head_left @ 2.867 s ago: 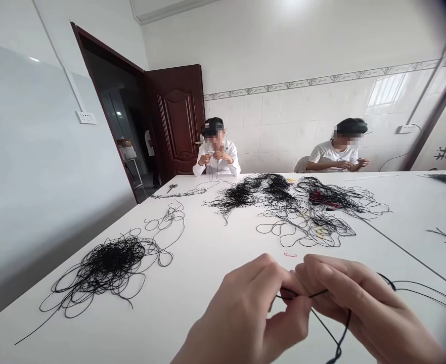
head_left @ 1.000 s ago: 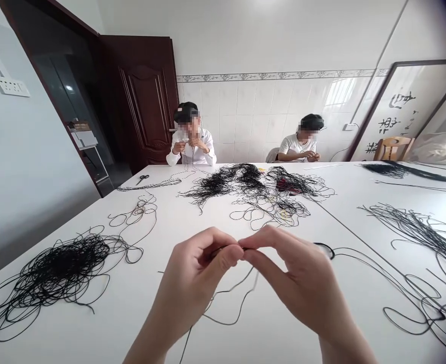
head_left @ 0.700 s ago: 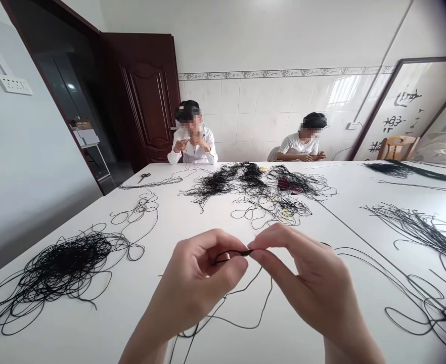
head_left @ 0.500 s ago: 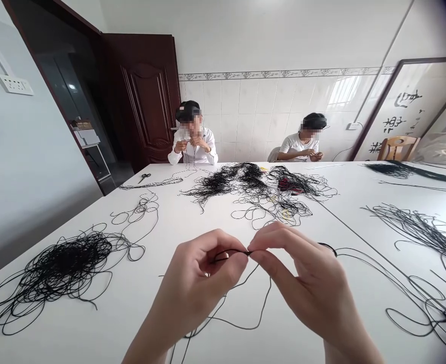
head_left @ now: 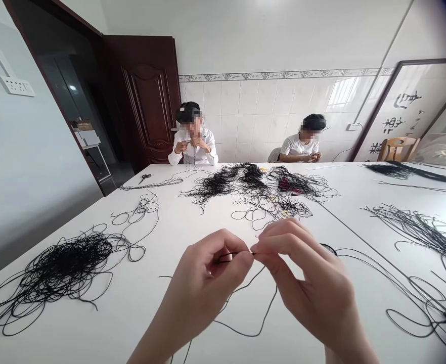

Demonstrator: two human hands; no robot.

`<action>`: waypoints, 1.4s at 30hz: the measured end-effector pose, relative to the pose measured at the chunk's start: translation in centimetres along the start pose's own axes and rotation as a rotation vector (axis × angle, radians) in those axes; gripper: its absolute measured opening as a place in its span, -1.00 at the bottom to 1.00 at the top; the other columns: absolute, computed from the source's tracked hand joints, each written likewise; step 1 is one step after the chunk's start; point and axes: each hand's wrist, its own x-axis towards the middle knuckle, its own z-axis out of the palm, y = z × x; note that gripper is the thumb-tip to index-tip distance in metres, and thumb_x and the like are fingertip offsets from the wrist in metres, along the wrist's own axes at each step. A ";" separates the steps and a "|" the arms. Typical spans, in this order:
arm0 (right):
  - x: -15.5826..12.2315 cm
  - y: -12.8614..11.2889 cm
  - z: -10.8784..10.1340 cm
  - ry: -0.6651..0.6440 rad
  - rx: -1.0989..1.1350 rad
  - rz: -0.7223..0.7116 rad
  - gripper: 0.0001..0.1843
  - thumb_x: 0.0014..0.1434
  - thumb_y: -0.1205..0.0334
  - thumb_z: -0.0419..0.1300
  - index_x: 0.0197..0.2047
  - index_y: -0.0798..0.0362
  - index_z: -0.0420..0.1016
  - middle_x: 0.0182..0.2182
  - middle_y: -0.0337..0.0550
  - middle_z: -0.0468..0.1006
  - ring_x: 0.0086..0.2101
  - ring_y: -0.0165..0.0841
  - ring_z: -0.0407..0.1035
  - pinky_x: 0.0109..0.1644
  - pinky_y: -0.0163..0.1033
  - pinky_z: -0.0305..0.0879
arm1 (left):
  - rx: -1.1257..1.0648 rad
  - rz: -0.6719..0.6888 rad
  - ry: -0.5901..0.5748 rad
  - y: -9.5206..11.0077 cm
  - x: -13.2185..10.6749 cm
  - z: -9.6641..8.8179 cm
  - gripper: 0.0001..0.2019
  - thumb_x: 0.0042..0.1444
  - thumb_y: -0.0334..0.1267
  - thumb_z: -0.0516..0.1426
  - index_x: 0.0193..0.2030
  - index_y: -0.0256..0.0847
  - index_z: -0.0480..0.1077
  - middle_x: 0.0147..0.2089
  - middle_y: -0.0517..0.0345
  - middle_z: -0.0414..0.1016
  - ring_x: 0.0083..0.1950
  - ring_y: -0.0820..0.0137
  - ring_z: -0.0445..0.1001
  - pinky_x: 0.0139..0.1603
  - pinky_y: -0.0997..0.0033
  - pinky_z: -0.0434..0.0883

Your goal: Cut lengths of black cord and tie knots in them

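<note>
Just above the white table, the thin black cord runs a short stretch from left to right. The left hand pinches one end and the right hand the other, both equally near. The slack loops down toward the person. Fingertips hide both pinch points, so I cannot tell whether a knot sits there.

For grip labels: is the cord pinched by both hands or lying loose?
Pinched: left hand and right hand fingertips meet on the cord, ends dangling.
</note>
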 end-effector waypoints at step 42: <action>0.4 1.5 -0.5 -0.236 0.111 0.273 -0.82 0.39 0.36 0.00 -0.29 0.01 0.28 -0.46 -0.32 0.37 -0.47 -0.51 0.21 -0.42 -0.36 0.20 | 0.246 0.178 0.063 -1.0 0.8 -0.7 -0.85 0.27 -0.27 0.12 -0.36 -0.10 0.39 -0.44 0.33 0.29 -0.45 0.50 0.17 -0.44 0.49 0.18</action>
